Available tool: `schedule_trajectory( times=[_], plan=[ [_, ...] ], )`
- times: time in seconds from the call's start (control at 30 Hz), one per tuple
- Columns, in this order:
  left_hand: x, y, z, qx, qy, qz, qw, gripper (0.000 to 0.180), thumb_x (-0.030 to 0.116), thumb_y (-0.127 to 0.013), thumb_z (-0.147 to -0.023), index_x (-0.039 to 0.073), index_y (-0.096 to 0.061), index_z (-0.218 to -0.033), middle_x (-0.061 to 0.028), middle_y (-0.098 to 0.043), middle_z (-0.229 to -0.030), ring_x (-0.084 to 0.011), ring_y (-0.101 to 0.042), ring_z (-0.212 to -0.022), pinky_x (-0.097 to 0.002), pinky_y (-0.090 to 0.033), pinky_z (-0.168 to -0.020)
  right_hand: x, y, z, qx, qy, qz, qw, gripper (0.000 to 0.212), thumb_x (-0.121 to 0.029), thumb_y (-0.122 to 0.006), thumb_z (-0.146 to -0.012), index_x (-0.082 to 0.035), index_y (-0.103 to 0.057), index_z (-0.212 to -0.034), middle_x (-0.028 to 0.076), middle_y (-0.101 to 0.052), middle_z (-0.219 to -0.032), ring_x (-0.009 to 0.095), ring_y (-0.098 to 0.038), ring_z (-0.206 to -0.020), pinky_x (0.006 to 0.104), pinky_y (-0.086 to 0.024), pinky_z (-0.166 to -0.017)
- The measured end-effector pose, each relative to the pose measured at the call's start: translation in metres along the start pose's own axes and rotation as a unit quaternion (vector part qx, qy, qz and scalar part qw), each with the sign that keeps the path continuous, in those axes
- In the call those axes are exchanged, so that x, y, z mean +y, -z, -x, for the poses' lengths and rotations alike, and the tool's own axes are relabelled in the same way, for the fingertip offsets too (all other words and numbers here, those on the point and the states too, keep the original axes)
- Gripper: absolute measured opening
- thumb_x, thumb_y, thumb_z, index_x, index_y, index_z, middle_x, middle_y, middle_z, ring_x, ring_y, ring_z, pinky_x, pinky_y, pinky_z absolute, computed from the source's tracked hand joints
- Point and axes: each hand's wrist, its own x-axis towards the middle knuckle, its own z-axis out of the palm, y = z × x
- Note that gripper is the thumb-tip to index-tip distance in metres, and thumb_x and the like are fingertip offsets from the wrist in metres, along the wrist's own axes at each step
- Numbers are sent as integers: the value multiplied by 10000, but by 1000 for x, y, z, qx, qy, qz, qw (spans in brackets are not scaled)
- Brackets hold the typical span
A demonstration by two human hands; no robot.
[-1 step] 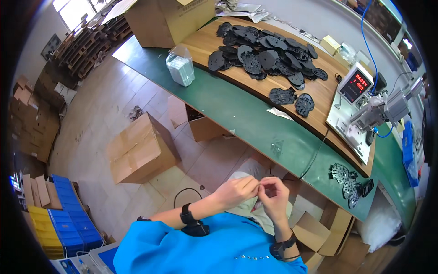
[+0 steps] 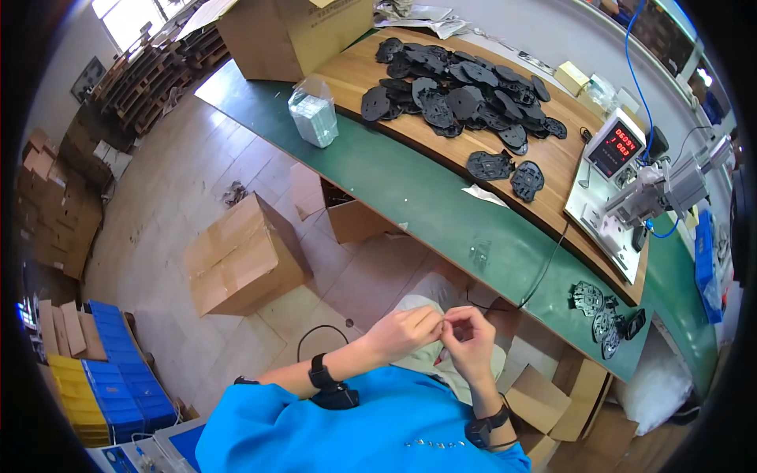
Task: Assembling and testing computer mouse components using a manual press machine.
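Note:
My left hand [image 2: 404, 333] and my right hand [image 2: 471, 340] meet in front of my body, over my lap. Both are closed in a pinch, fingertips touching one another. Whatever lies between them is too small or hidden to make out. A small reddish thing [image 2: 440, 359] shows just below the fingers; its kind is unclear. To the right of my hands, several dark moulded parts with metallic detail [image 2: 605, 322] lie on the near end of the green table [image 2: 394, 185]. Two black moulded plates [image 2: 527, 181] sit at the edge of the wooden board [image 2: 359, 75].
A heap of black plates [image 2: 465, 98] covers the board. On the right stands a bench machine [image 2: 662, 189] with a red digital display [image 2: 617, 147]. A plastic-wrapped pack [image 2: 314, 118] and a large carton [image 2: 292, 39] stand farther left. Another carton [image 2: 236, 256] is on the floor.
My hands have shifted very slightly to the left, with their fingertips pinched together throughout. Everything on the table stays as it was.

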Motion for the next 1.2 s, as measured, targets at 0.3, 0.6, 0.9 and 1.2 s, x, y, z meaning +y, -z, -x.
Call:
schedule_trajectory(
  times=[0.3, 0.6, 0.9, 1.2],
  plan=[
    [-47, 39, 36, 31, 59, -63, 996, 181, 43, -794, -784, 50, -652, -897, -63, -669, -825, -230, -677, -681, -342, -560, -590, 3, -17, 12, -28, -41, 64, 997, 169, 68, -756, -821, -5, -614, -877, 60, -697, -875, 94, -627, -753, 245, -520, -685],
    [-301, 112, -44, 209, 255, -153, 931, 105, 71, -723, -906, -29, -691, -913, -208, -740, -846, -364, -739, -804, -420, -559, -729, 41, 11, 51, -12, -131, -48, 990, 162, 27, -737, -897, -37, -590, -921, 18, -677, -945, 42, -574, -777, 209, -451, -652],
    [-357, 94, -54, 228, 298, -207, 903, 147, 118, -718, -956, -30, -723, -958, -214, -754, -881, -348, -755, -828, -405, -569, -747, 49, 8, 60, 71, -130, -105, 983, 173, 29, -742, -898, -41, -585, -921, 29, -666, -964, 68, -585, -785, 233, -468, -684],
    [-243, 62, -57, 150, 248, -105, 951, 83, 77, -612, -1013, 13, -655, -1042, -145, -690, -848, -288, -659, -712, -399, -509, -656, -13, 76, 29, 187, -6, 159, 969, 207, 43, -722, -850, -13, -701, -1048, 57, -667, -881, 120, -629, -763, 269, -521, -713]
  ],
)
